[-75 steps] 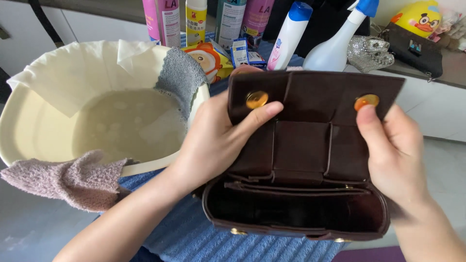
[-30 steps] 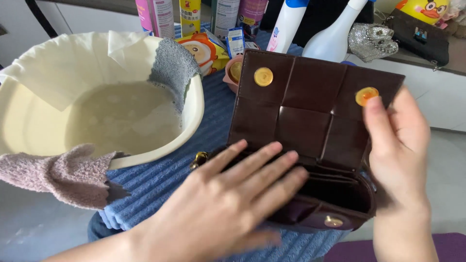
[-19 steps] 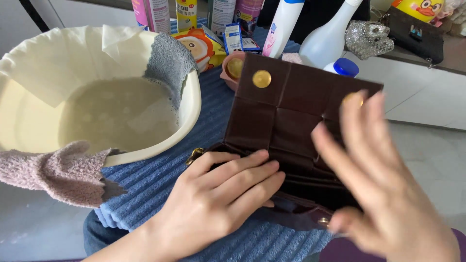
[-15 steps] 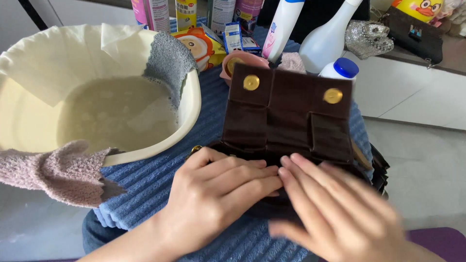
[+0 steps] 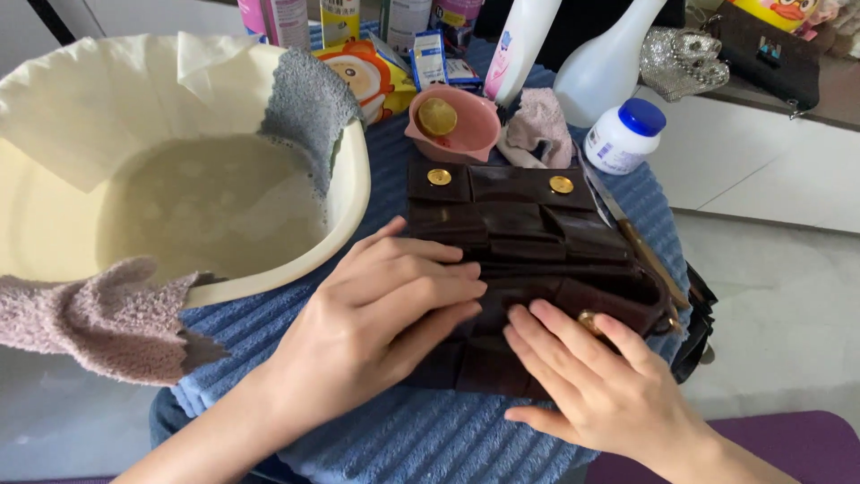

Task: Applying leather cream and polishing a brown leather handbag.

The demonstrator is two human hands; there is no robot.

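1. Dark brown leather makes up the bag (image 5: 520, 233), which lies flat on a blue ribbed towel (image 5: 421, 439) spread over a small round desk, near the desk's right edge.
2. Two gold snap studs (image 5: 439, 177) sit on the bag's flap, along its far side, one to the left and one to the right.
3. The left hand (image 5: 385, 309) lies palm down on the bag's near left part, fingers stretched out flat and close together, gripping nothing.
4. The right hand (image 5: 591, 376) presses on the bag's near right part, fingers extended and slightly spread, fingertips beside a gold clasp (image 5: 589, 321); it too is open and flat, not closed around anything.
5. Both hands are close to each other on the bag, their fingertips almost meeting.
6. A cream plastic basin (image 5: 349, 215) takes up the desk's left side and holds cloudy water; a grey cloth (image 5: 305, 103) hangs over its far rim and a pinkish cloth (image 5: 98, 314) drapes over its near rim.
7. Just beyond the bag stands a small pink bowl (image 5: 457, 134) with a round yellowish thing in it, and beside it lies a crumpled pink rag (image 5: 542, 125).
8. A white jar with a blue lid (image 5: 624, 136) stands at the desk's far right edge.
9. White bottles (image 5: 609, 58) and small packets crowd the far edge.
10. A thin tool with a brown handle (image 5: 640, 246) lies along the bag's right side.
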